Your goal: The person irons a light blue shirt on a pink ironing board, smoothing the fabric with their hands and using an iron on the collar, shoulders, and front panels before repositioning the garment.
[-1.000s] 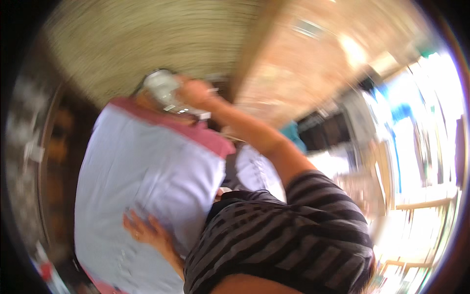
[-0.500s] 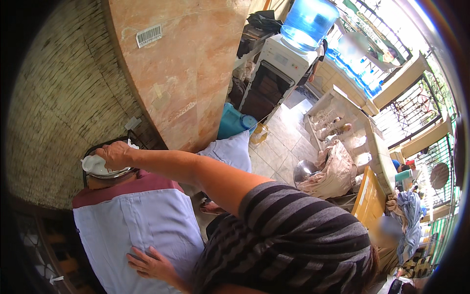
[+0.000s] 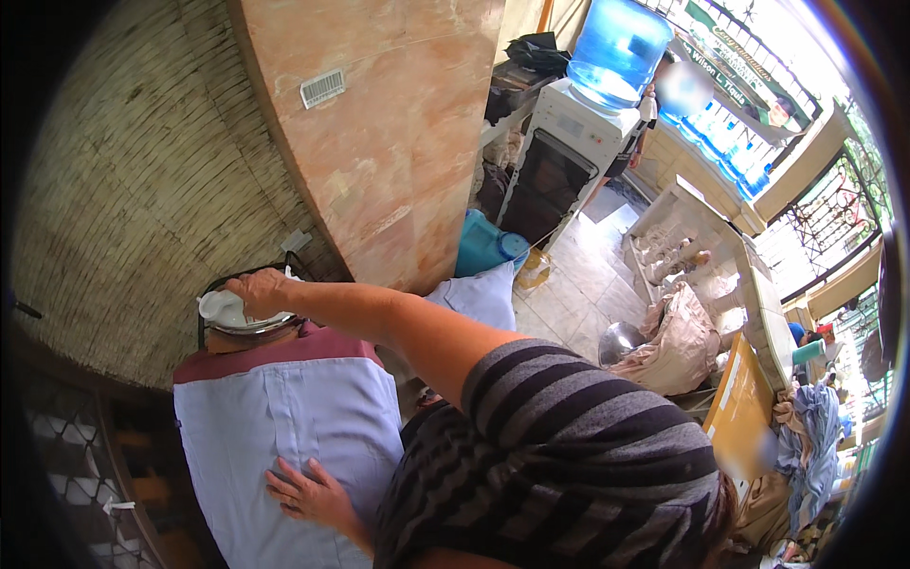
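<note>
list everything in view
handheld appliance: 1, white, left of centre
cloth: 1, pale blue, lower left
backing fabric: 1, maroon, cloth's far edge
wall: 1, beige, upper left
pillar: 1, peach, upper centre
water dispenser: 1, white, right of pillar
large bottle: 1, blue, atop dispenser
container: 1, teal, by pillar
round metal thing: 1, silver, right
crumpled bundle: 1, pinkish, beside it
clutter: uncounted, mixed, far right
left grip: 1, bare, flat on cloth
right grip: 1, bare, on appliance

Smooth, matt pale cloth point(image 3: 284, 427) lies under the left hand point(image 3: 311, 493); the appliance point(image 3: 220, 307) in the right hand point(image 3: 261, 292) looks glossy white plastic above shiny metal; beyond stand a rough, woven-looking wall point(image 3: 123, 190) and a smooth stone-like pillar point(image 3: 389, 133).
</note>
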The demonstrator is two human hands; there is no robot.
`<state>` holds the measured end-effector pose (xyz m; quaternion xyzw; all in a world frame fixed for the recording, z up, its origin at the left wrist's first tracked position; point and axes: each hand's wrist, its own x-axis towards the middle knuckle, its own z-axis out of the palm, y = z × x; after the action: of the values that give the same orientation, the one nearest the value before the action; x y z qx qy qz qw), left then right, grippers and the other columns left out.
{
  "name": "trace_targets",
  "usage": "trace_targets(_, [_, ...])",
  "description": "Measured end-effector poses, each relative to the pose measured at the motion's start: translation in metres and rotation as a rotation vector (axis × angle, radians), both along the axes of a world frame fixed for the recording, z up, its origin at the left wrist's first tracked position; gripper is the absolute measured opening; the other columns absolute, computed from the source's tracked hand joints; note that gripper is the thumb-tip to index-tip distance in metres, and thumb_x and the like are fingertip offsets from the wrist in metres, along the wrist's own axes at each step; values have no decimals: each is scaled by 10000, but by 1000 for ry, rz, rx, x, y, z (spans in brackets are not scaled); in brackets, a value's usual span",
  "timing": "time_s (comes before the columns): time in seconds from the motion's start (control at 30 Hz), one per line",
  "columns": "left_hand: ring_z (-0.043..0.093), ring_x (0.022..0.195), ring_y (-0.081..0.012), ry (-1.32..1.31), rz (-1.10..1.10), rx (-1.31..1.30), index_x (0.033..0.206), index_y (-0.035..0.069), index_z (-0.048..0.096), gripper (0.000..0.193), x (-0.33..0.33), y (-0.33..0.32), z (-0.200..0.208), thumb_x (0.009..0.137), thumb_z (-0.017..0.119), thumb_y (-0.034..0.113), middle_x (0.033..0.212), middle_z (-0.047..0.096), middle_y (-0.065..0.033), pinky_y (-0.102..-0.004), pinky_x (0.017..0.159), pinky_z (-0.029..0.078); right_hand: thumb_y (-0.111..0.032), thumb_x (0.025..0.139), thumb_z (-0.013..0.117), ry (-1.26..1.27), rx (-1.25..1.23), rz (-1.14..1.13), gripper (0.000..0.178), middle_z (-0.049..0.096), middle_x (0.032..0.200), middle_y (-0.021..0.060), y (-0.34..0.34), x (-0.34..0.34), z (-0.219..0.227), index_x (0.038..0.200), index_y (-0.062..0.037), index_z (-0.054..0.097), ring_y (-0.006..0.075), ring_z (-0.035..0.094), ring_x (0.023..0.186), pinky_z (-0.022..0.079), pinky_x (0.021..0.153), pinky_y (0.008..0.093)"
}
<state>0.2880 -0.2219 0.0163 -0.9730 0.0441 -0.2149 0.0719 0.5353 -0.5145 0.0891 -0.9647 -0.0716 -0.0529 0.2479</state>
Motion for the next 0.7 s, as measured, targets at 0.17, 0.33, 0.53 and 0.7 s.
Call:
trace_targets(0.17, [390,1363,-359,-11,-12,-26,1433,157,458,564,-5,3,2,980,458,493,1507,386,-133,-533,1033,356,-283,772,681,38,2,4,635,614,1212,183,3,-5,3,1331,-90,450,350,607,1151,497,910,433])
trace_targets(0.33, [373,1378,-363,37,-4,-74,1433,156,462,578,-8,-11,4,969,473,500,1514,381,-135,-540,1046,339,-313,791,664,29,6,16,607,684,1055,170,-14,-3,-8,1318,-96,453,363,645,1070,510,875,442])
trace_targets(0.53, [355,1385,-401,3,-34,-169,1434,170,472,602,8,-13,-8,937,532,504,1517,378,-161,-583,1046,326,-437,820,679,159,18,20,707,697,1128,124,-20,25,-10,1416,-150,429,272,717,911,546,838,415])
trace_targets(0.7, [374,1358,-421,10,-47,-351,1406,184,502,622,23,-7,12,864,638,458,1468,425,-179,-639,1033,304,-480,875,641,-27,-453,499,556,658,1200,93,-51,65,-21,1292,-114,599,288,574,1129,472,932,443])
